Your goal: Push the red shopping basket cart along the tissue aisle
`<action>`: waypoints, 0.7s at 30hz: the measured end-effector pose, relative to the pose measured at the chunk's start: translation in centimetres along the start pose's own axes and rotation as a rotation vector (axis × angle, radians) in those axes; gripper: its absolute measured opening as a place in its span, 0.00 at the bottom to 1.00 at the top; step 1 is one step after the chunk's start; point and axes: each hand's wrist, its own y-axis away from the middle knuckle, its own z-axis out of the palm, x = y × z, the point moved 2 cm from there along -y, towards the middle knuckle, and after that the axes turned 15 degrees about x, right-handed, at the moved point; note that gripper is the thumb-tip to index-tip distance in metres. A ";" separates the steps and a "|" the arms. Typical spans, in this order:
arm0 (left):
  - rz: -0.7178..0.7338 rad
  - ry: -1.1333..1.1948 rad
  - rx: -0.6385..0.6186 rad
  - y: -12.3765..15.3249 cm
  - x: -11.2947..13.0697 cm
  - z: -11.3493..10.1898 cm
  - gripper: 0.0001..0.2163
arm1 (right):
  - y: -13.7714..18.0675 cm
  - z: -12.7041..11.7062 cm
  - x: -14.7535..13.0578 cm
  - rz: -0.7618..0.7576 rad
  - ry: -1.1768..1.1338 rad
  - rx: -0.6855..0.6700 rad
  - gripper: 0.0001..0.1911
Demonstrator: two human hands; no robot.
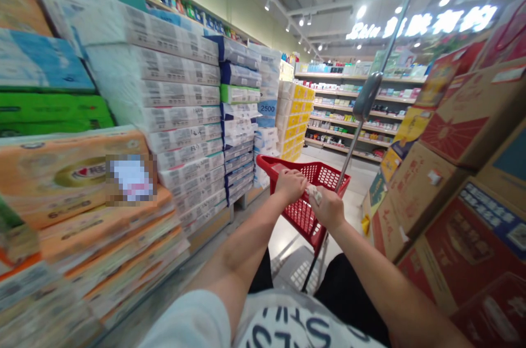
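A red plastic shopping basket [296,219] with perforated sides stands in front of me, tilted in view. My left hand [291,184] is closed over its near rim, fingers curled; the exact grip is partly hidden. Beside it, my right hand [330,208] is closed at the same rim, with a small crumpled whitish thing [314,193] showing at its thumb and fingers. What that thing is cannot be made out. A slanting metal pole [350,152] with a grey grip [367,97] rises past the basket's right side.
Stacked tissue packs [184,85] line the left, with orange packs [110,227] closest. Cardboard cartons [427,189] are piled on the right. A pale floor aisle [353,194] runs between them toward shelves [345,101] of small goods at the back.
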 end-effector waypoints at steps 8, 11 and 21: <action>-0.001 0.023 -0.006 0.0 -0.4 0.1 0.15 | 0.4 0.1 0.1 0.086 -0.113 0.013 0.17; 0.013 0.017 -0.016 -0.1 -0.4 0.2 0.16 | -0.9 0.4 0.4 0.249 -0.060 -0.153 0.19; 0.017 0.001 -0.005 0.0 -0.3 0.0 0.16 | 1.4 0.2 0.6 0.050 -0.283 0.086 0.17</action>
